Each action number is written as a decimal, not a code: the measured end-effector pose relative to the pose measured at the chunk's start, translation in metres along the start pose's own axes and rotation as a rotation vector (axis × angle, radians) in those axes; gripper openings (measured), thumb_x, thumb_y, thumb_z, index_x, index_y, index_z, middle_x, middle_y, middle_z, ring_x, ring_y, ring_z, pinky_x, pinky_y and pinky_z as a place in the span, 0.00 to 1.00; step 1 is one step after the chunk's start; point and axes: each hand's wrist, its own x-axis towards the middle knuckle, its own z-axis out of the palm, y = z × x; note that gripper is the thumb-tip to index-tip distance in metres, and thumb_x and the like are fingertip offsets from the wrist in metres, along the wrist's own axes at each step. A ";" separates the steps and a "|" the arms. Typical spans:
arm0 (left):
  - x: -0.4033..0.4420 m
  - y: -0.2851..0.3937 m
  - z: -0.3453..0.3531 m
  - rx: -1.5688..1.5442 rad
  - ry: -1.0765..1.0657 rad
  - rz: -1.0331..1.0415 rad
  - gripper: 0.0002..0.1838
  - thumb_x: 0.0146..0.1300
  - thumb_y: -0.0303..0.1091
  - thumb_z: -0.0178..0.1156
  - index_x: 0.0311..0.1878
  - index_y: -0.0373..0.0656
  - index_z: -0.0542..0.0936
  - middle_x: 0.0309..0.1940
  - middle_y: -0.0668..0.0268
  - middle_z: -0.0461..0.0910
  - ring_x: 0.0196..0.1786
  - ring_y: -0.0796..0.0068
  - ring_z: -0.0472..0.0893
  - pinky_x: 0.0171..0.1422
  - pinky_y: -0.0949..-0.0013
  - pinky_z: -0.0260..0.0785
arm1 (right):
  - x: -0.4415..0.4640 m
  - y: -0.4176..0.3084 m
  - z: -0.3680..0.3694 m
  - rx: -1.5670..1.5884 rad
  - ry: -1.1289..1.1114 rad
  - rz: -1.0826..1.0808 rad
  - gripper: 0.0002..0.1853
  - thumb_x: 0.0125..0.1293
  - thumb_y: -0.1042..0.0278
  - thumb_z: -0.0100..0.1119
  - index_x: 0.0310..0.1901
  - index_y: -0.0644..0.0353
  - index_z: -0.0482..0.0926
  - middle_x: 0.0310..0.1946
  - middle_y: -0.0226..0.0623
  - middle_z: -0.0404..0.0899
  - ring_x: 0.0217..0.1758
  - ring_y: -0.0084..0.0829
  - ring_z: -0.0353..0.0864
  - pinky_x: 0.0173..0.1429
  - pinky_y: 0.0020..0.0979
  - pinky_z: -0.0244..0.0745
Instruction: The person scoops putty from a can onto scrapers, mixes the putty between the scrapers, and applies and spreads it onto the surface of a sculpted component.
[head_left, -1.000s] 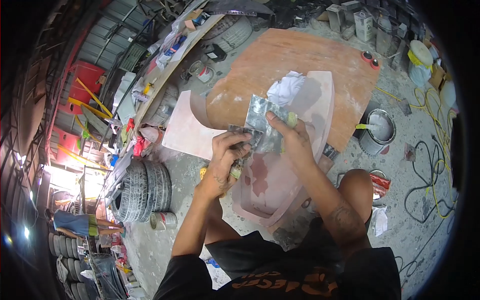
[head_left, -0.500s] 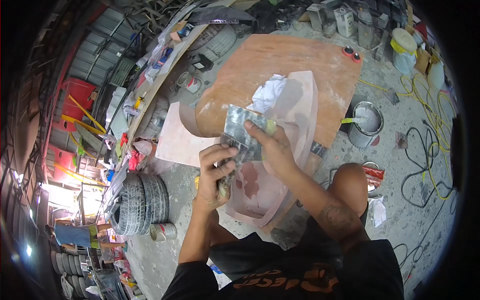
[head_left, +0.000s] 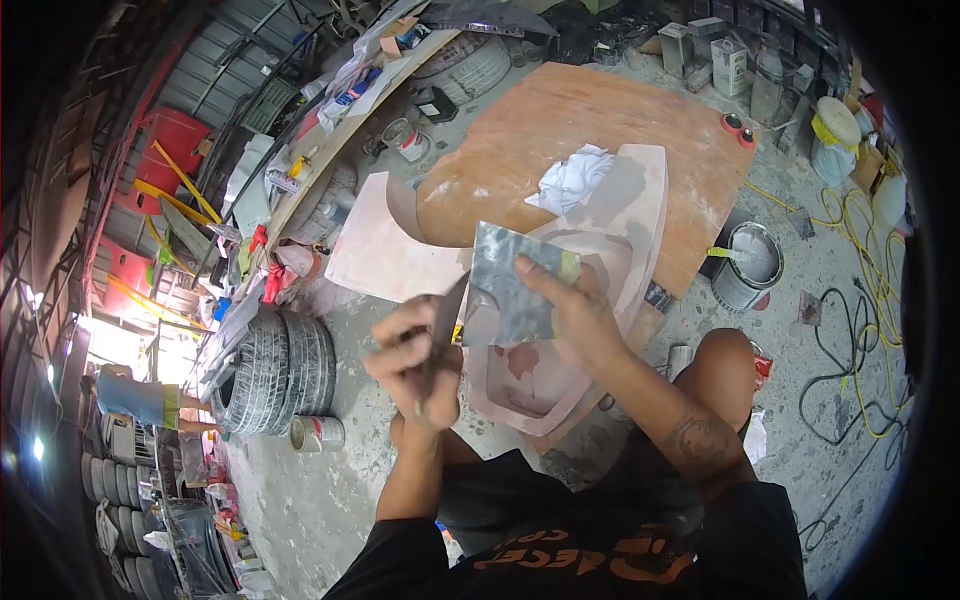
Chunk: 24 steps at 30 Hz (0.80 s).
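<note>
My right hand grips a flat grey metal filler spreader by its greenish edge, thumb across its smeared face. My left hand, slightly blurred, is closed round a putty knife, whose dark blade shows nearly edge-on at the left of the spreader. Whether the two tools touch I cannot tell. Below and beyond them lies a pinkish moulded panel with grey and reddish filler patches, partly hidden by my hands. A crumpled white cloth rests against its far part.
Under the panel lies a brown plywood sheet. An open paint can with a yellow-green-handled tool stands at right. Stacked tyres and a tin are at left. Cables trail across the floor. Another person is at far left.
My left hand has drawn the putty knife left and away from the spreader's face, turning its blade edge-on. My right hand still holds the spreader. The view has shifted slightly.
</note>
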 end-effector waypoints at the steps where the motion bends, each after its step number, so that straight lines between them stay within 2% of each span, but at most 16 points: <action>1: 0.005 0.008 0.001 0.047 -0.056 0.075 0.25 0.58 0.16 0.61 0.55 0.48 0.65 0.56 0.50 0.71 0.57 0.50 0.76 0.64 0.49 0.71 | -0.005 0.002 0.009 0.008 0.038 -0.008 0.16 0.68 0.61 0.69 0.47 0.66 0.82 0.38 0.34 0.85 0.38 0.21 0.84 0.41 0.25 0.80; 4: -0.001 0.032 -0.012 0.154 -0.240 0.172 0.22 0.58 0.22 0.67 0.53 0.46 0.71 0.54 0.53 0.75 0.58 0.50 0.75 0.63 0.48 0.72 | -0.039 -0.011 0.036 -0.008 0.040 -0.010 0.15 0.68 0.62 0.69 0.46 0.65 0.81 0.39 0.35 0.85 0.40 0.21 0.84 0.43 0.26 0.81; 7: -0.017 0.050 -0.023 0.161 -0.345 0.206 0.18 0.58 0.25 0.69 0.51 0.46 0.78 0.57 0.58 0.78 0.61 0.50 0.73 0.65 0.48 0.70 | -0.059 0.008 0.027 -0.210 0.133 -0.038 0.14 0.68 0.63 0.69 0.46 0.65 0.81 0.40 0.35 0.84 0.45 0.22 0.84 0.47 0.27 0.81; 8: -0.024 0.057 -0.027 0.163 -0.376 0.214 0.16 0.58 0.26 0.70 0.50 0.45 0.80 0.58 0.60 0.78 0.62 0.50 0.73 0.65 0.48 0.69 | -0.067 0.011 0.027 -0.153 0.123 -0.022 0.14 0.68 0.65 0.68 0.48 0.66 0.80 0.42 0.36 0.84 0.46 0.24 0.84 0.49 0.29 0.82; 10: -0.039 0.069 -0.036 0.260 -0.429 0.173 0.16 0.58 0.26 0.70 0.50 0.46 0.81 0.59 0.61 0.79 0.63 0.50 0.72 0.66 0.49 0.67 | -0.083 0.016 0.029 -0.036 0.102 0.012 0.17 0.67 0.69 0.68 0.53 0.66 0.77 0.46 0.36 0.83 0.48 0.28 0.84 0.52 0.33 0.82; 12: -0.057 0.079 -0.042 0.359 -0.467 0.116 0.17 0.58 0.27 0.70 0.50 0.46 0.81 0.59 0.61 0.79 0.63 0.51 0.73 0.66 0.49 0.67 | -0.102 0.018 0.028 -0.030 0.056 0.021 0.17 0.68 0.69 0.67 0.54 0.67 0.77 0.47 0.37 0.83 0.49 0.28 0.84 0.53 0.33 0.82; 13: -0.062 0.083 -0.045 0.369 -0.486 0.108 0.16 0.57 0.24 0.68 0.50 0.43 0.80 0.59 0.60 0.78 0.62 0.50 0.73 0.66 0.50 0.67 | -0.111 0.019 0.026 -0.028 0.033 0.031 0.17 0.68 0.70 0.66 0.55 0.67 0.77 0.48 0.37 0.83 0.50 0.29 0.84 0.54 0.33 0.82; 16: -0.092 0.083 -0.053 0.294 -0.362 -0.077 0.19 0.53 0.18 0.65 0.50 0.39 0.78 0.59 0.58 0.78 0.62 0.48 0.73 0.66 0.50 0.66 | -0.134 0.027 0.009 -0.017 0.020 -0.018 0.18 0.69 0.70 0.64 0.57 0.68 0.76 0.50 0.39 0.83 0.51 0.30 0.84 0.55 0.32 0.81; 17: -0.090 0.086 -0.061 0.422 -0.512 -0.093 0.23 0.47 0.17 0.61 0.50 0.38 0.77 0.60 0.55 0.77 0.62 0.47 0.73 0.66 0.50 0.66 | -0.142 0.023 0.008 0.031 -0.016 -0.016 0.18 0.70 0.71 0.62 0.58 0.68 0.76 0.51 0.39 0.83 0.52 0.30 0.85 0.57 0.33 0.81; 20: -0.091 0.098 -0.075 0.371 -0.456 -0.180 0.22 0.48 0.19 0.62 0.50 0.38 0.77 0.60 0.55 0.77 0.62 0.48 0.73 0.66 0.50 0.66 | -0.161 0.013 0.015 -0.168 0.030 -0.040 0.14 0.70 0.67 0.64 0.51 0.67 0.81 0.43 0.32 0.84 0.46 0.23 0.84 0.52 0.27 0.78; 21: -0.072 0.113 -0.072 0.377 -0.455 -0.147 0.21 0.49 0.25 0.63 0.50 0.38 0.78 0.61 0.56 0.77 0.62 0.49 0.73 0.67 0.51 0.64 | -0.162 0.014 0.012 -0.268 0.011 -0.052 0.13 0.71 0.67 0.64 0.50 0.67 0.81 0.42 0.32 0.84 0.44 0.22 0.83 0.50 0.27 0.77; 24: -0.036 0.132 -0.068 0.476 -0.787 -0.147 0.21 0.50 0.29 0.62 0.50 0.38 0.80 0.62 0.61 0.77 0.63 0.51 0.72 0.67 0.53 0.62 | -0.156 0.016 0.000 -0.644 -0.033 -0.093 0.11 0.71 0.65 0.63 0.46 0.66 0.83 0.36 0.29 0.85 0.39 0.20 0.81 0.45 0.25 0.75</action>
